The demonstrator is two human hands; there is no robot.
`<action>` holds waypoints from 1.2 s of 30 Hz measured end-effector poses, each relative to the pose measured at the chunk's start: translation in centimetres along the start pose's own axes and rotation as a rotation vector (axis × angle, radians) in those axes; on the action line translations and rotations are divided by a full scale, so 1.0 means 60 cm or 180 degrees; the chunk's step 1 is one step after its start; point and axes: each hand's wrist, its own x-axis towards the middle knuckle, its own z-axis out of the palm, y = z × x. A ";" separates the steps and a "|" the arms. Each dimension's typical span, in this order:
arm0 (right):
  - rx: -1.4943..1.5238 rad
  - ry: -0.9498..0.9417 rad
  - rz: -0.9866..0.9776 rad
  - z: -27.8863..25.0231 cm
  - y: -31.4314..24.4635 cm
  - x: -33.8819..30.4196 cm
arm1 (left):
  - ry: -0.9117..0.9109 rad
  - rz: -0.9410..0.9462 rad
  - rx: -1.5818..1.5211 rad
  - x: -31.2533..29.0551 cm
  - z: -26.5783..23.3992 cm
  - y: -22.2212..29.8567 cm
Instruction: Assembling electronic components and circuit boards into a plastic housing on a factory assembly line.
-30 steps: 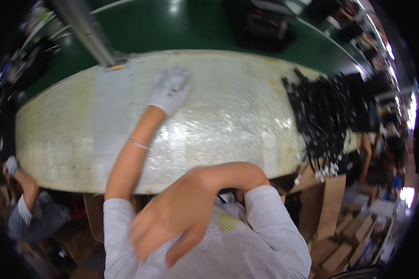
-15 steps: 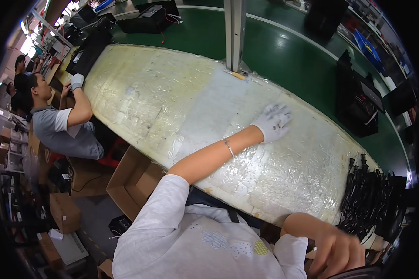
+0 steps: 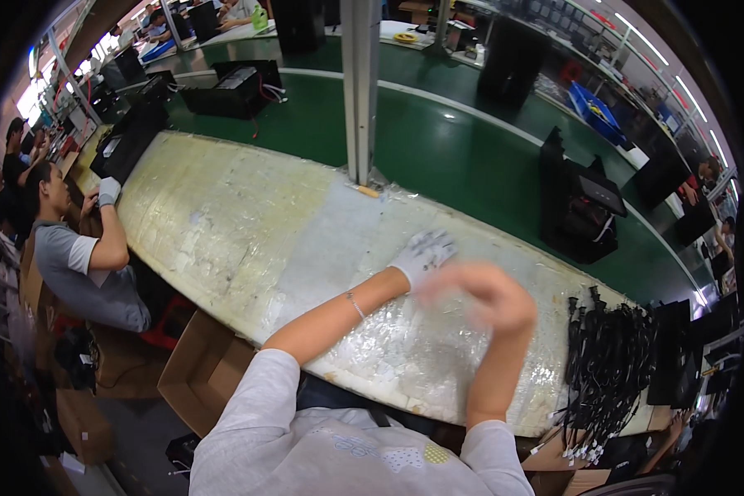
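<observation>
My left hand (image 3: 426,253), in a white glove with dark smudges, lies on a pale worktable (image 3: 223,219) covered in wrinkled clear film. Its fingers are stretched out and hold nothing visible. Bare and smeared by motion, my right hand (image 3: 484,295) is over the table just right of the glove. Its fingers are too blurred to read, and I cannot tell whether it touches the surface. Toward the table's far edge, a small tool with a yellowish handle (image 3: 368,191) lies by the foot of a metal post (image 3: 360,99).
A heap of black cables (image 3: 608,364) with white connectors covers the table's right end. Beyond the table runs a green conveyor (image 3: 422,116) carrying black cases (image 3: 583,194). A cardboard box (image 3: 178,372) stands open below the near edge. A co-worker (image 3: 83,264) sits at the left.
My right hand has come up from the lower right edge to over the table beside the glove. The view has shifted, showing more of the far side; my left hand stays flat on the table.
</observation>
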 end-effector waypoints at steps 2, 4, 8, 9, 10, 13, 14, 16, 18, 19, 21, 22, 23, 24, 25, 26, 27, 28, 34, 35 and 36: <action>-0.1087 0.1846 0.1423 -0.013 0.100 0.029 | -0.0243 -0.0157 -0.0376 -0.005 -0.011 -0.005; -0.3479 0.2585 0.1741 -0.019 0.221 0.006 | -0.0137 -0.0390 0.0388 -0.003 -0.021 -0.004; -0.2999 0.2736 0.2053 -0.024 0.310 0.001 | 0.0507 -0.0609 0.0657 -0.007 -0.033 -0.035; -0.2988 0.2721 0.2058 -0.023 0.326 0.000 | 0.0400 -0.0778 0.0576 -0.005 -0.037 -0.039; -0.3443 0.2755 0.2056 -0.022 0.342 -0.001 | 0.0290 -0.0945 0.0494 -0.003 -0.039 -0.042; -0.3984 0.2842 0.2074 -0.021 0.368 0.004 | 0.0350 -0.0970 0.0637 -0.002 -0.039 -0.051; -0.4086 0.2933 0.2106 -0.022 0.372 0.007 | 0.0340 -0.0985 0.0631 -0.004 -0.038 -0.054; -0.4157 0.2904 0.2120 -0.026 0.375 0.004 | 0.0300 -0.0868 0.0654 -0.005 -0.041 -0.052; -0.4224 0.2879 0.2136 -0.027 0.375 0.003 | 0.0549 -0.0804 0.0683 -0.005 -0.032 -0.058; -0.4223 0.2850 0.2085 -0.027 0.374 0.006 | 0.0815 -0.0739 0.0727 -0.007 -0.028 -0.061; -0.4225 0.2834 0.2068 -0.026 0.373 0.007 | 0.0797 -0.0776 0.0674 -0.003 -0.023 -0.062; -0.4256 0.2833 0.2081 -0.026 0.374 0.005 | 0.0797 -0.0805 0.0628 -0.002 -0.024 -0.061; -0.4287 0.2831 0.2094 -0.025 0.375 0.005 | 0.0777 -0.0788 0.0612 -0.004 -0.026 -0.062; -0.4296 0.2830 0.2118 -0.026 0.374 0.003 | 0.0709 -0.0826 0.0569 -0.006 -0.028 -0.058; -0.4251 0.2823 0.2091 -0.025 0.374 0.001 | 0.0639 -0.0865 0.0526 -0.007 -0.030 -0.054; -0.4203 0.2818 0.2065 -0.026 0.374 -0.001 | 0.0626 -0.0855 0.0508 -0.004 -0.032 -0.051; -0.4197 0.2830 0.2107 -0.023 0.373 -0.001 | 0.0546 -0.0900 0.0470 -0.003 -0.033 -0.050; -0.4231 0.2820 0.2091 -0.024 0.372 -0.001 | 0.0464 -0.0942 0.0434 -0.001 -0.033 -0.050; -0.4376 0.2816 0.2067 -0.027 0.370 0.001 | 0.0387 -0.0855 0.0457 0.002 -0.037 -0.054; -0.4389 0.2791 0.2027 -0.026 0.369 0.003 | 0.0364 -0.0834 0.0440 0.002 -0.038 -0.054; -0.4407 0.2761 0.1985 -0.027 0.369 0.004 | 0.0405 -0.0812 0.0500 0.002 -0.038 -0.055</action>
